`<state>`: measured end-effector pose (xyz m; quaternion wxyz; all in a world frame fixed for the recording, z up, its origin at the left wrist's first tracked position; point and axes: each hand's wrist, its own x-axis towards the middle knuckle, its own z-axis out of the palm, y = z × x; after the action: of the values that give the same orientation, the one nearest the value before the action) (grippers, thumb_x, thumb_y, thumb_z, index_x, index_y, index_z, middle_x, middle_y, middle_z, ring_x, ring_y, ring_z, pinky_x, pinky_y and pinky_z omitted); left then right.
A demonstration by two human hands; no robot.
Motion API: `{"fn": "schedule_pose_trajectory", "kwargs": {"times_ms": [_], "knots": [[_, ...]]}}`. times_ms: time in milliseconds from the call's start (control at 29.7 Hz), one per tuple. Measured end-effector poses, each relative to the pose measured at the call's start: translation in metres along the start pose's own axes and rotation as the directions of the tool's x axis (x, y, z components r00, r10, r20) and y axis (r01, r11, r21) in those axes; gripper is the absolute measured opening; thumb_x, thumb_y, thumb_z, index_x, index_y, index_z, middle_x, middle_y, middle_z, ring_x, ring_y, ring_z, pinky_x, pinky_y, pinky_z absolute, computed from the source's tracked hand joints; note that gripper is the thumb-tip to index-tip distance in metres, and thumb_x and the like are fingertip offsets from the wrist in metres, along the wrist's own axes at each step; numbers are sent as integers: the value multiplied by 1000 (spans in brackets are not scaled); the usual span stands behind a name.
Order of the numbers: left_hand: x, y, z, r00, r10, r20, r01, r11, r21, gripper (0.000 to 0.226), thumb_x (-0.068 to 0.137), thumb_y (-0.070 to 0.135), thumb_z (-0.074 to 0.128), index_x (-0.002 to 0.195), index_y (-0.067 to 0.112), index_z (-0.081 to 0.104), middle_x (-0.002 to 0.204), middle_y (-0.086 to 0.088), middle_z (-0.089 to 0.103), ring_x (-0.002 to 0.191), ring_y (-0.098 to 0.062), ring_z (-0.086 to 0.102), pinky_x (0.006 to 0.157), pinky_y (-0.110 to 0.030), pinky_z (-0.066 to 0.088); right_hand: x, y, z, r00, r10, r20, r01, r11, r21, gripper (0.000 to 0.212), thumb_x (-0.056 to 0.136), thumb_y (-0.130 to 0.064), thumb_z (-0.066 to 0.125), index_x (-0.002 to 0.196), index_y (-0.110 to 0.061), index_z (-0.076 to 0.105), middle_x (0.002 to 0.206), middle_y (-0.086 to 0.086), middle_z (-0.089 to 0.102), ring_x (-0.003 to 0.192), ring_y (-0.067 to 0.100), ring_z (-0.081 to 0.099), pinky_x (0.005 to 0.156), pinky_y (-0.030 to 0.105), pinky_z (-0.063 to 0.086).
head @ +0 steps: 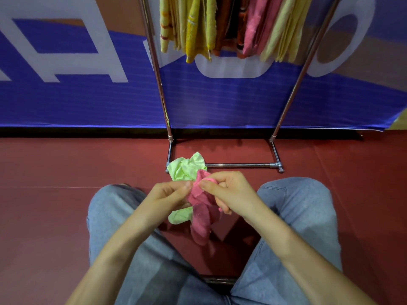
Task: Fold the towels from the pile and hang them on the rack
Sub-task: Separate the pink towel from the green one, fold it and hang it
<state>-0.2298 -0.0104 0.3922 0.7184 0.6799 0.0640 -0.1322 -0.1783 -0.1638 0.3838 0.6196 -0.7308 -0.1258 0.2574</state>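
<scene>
between our knees, toward 12 o'clock of our lap, we hold the pink towel (pixel 201 219) clear of the floor (pixel 66 164). our left hand (pixel 169 194) pinches its upper edge between thumb and fingertips. our right hand (pixel 226 192), close at its 3 o'clock, pinches the same bunched edge, with the other fingers curled round a fold. the rest of the cloth hangs crumpled toward 6 o'clock.

we judge it light, thin and wholly limp: it will keep no shape by itself and will sag wherever we do not support it. it looks neither slippery nor fragile, so a light pinch should do. the best hold, we think, is at two neighbouring corners of one edge, found by working along the hem, so that it hangs flat for folding.

at 12 o'clock of the hands a green towel (pixel 185 169) lies crumpled against the base bar of the rack (pixel 157 80). a green flap also shows beneath the left hand, and we cannot tell whether it is the same cloth. higher up, at 12 o'clock, hung towels (pixel 193 29) in yellow, orange and pink sit close together.
</scene>
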Motion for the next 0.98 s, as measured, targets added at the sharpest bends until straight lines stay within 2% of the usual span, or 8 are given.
{"fn": "schedule_pose_trajectory", "kwargs": {"times_ms": [67,202,303,438,573,741,876,977], "knots": [[-2,3,2,1000,21,12,-22,999,30,24,83,25,54,96,10,68,85,-4,73,83,-12,67,75,-17,54,-1,-2,1,1000,4,6,-4,1000,18,19,88,-14,54,81,-2,66,23,-5,36,23,5,27,37,21,26],[-3,6,8,997,76,-9,-75,995,65,24,82,5,53,94,20,67,78,8,75,79,-5,69,69,-9,50,-2,-3,2,1000,14,-11,-14,999,47,24,89,-14,53,91,6,65,23,-5,35,23,5,28,33,16,26],[-4,6,8,996,88,-35,-85,993,88,24,83,3,53,97,17,67,78,5,75,79,-8,70,69,-11,51,-1,-2,5,999,43,-16,-42,996,82,26,89,-15,53,93,9,64,24,-5,35,23,5,27,31,15,26],[-4,4,9,994,103,-36,-99,991,94,25,83,2,54,90,21,68,76,5,75,77,-8,70,68,-12,52,-2,0,6,994,110,1,-110,984,140,28,89,-18,53,96,8,64,24,-5,34,23,5,26,31,16,27],[-4,1,10,994,105,-34,-101,988,121,26,83,1,54,91,21,67,76,4,75,77,-10,70,69,-13,53,-4,1,6,992,124,30,-127,977,172,23,89,-19,53,92,-2,68,26,-8,30,24,4,24,32,16,22],[-4,-1,10,994,108,-26,-103,983,155,27,84,2,53,90,24,67,75,5,75,77,-9,70,69,-13,52,-7,2,5,986,153,72,-164,965,203,24,90,-17,51,95,3,65,26,-8,30,24,4,22,32,17,21],[-6,-1,9,990,138,-15,-130,961,243,25,84,8,54,87,29,68,79,0,75,77,-12,70,71,-15,53,-6,3,3,988,128,84,-136,987,90,25,90,-22,52,91,-1,64,27,-6,36,25,5,27,32,16,26],[-6,0,2,987,161,-11,-147,928,344,20,83,15,59,86,32,69,87,2,75,82,-13,70,79,-27,55,-5,-1,-6,985,114,131,-104,991,-79,18,90,-27,51,78,-15,58,26,-5,39,23,5,30,31,14,26]]}}
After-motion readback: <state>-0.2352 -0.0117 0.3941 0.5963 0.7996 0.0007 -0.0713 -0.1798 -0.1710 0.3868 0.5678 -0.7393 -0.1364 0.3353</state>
